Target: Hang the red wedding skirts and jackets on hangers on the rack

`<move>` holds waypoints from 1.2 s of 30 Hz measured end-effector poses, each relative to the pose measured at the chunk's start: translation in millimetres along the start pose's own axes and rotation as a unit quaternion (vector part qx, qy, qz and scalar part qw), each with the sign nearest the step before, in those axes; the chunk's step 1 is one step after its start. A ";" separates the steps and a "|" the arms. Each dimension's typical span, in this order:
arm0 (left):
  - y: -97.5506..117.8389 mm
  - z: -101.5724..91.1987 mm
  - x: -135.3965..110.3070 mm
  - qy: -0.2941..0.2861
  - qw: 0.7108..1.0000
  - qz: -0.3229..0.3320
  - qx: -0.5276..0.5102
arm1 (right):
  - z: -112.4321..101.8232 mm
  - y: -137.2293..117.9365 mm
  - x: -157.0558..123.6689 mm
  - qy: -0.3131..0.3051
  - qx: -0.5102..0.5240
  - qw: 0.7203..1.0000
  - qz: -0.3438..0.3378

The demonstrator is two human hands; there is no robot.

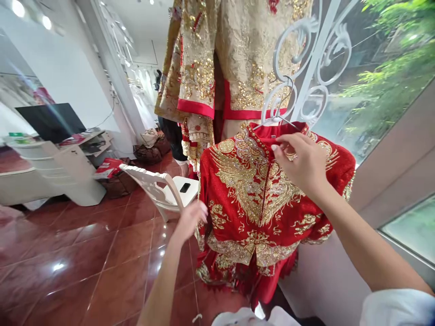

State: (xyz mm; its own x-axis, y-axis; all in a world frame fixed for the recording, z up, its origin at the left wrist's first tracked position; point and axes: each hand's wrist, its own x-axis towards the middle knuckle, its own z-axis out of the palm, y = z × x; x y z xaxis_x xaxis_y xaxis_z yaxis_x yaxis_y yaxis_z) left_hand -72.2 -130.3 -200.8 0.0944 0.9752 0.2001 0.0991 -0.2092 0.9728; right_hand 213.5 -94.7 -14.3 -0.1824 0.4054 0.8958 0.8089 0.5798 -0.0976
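Note:
A red jacket (238,199) with a stand collar and dense gold embroidery hangs upright on a thin metal hanger (287,120). At its collar, just below the neckline, is my right hand (302,158), thumb and forefinger drawn together on the front edge. My left hand (192,219) is beside the sleeve on the left side of the jacket, its fingers stretched towards the cloth and slightly blurred. Whether those fingertips touch the sleeve I cannot tell. A red skirt (268,290) with gold trim shows beneath the jacket hem.
Cream and gold garments (238,59) hang behind, from a white scrollwork metal stand (312,59) by the window. To the left, a white chair (152,185) bears a black phone (185,187). Farther off are a desk (73,158) with a monitor (52,121) and brown bags (118,183).

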 end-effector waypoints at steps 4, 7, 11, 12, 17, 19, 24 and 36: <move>56.6 -37.9 84.0 0.184 0.967 0.175 0.030 | 22.0 -1.0 41.0 0.036 -0.009 0.996 -0.084; 65.5 -35.4 123.6 0.052 0.989 0.131 -0.038 | 35.8 17.2 66.0 0.075 -0.008 0.994 -0.074; 72.6 -35.7 137.9 0.000 0.993 0.088 -0.074 | 46.5 42.9 74.6 0.059 0.035 0.995 -0.070; 77.4 -38.7 138.1 -0.002 0.994 0.085 -0.075 | 48.6 45.7 73.2 0.058 0.041 0.995 -0.069; 112.4 -58.9 131.6 -0.020 0.995 0.073 -0.059 | 57.3 43.6 64.9 0.073 0.067 0.994 -0.047; 123.7 -64.0 126.5 -0.027 0.997 0.061 -0.034 | 59.4 43.1 63.7 0.088 0.082 0.992 -0.043; 145.4 -65.6 122.1 0.007 0.997 0.074 0.033 | 60.0 49.9 64.8 0.106 0.112 0.987 -0.055; 171.3 -42.3 39.5 0.099 0.852 0.284 0.429 | 52.6 47.7 65.9 0.082 0.115 0.987 -0.072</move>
State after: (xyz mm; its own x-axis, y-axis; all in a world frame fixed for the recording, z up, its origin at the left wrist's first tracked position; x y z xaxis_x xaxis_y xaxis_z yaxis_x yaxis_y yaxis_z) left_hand -93.4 -124.5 -21.3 0.2084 0.6738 0.7089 0.7888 -0.5443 0.2855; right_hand 210.6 -3.2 17.2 -0.1791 0.1983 0.9636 0.6299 0.7755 -0.0425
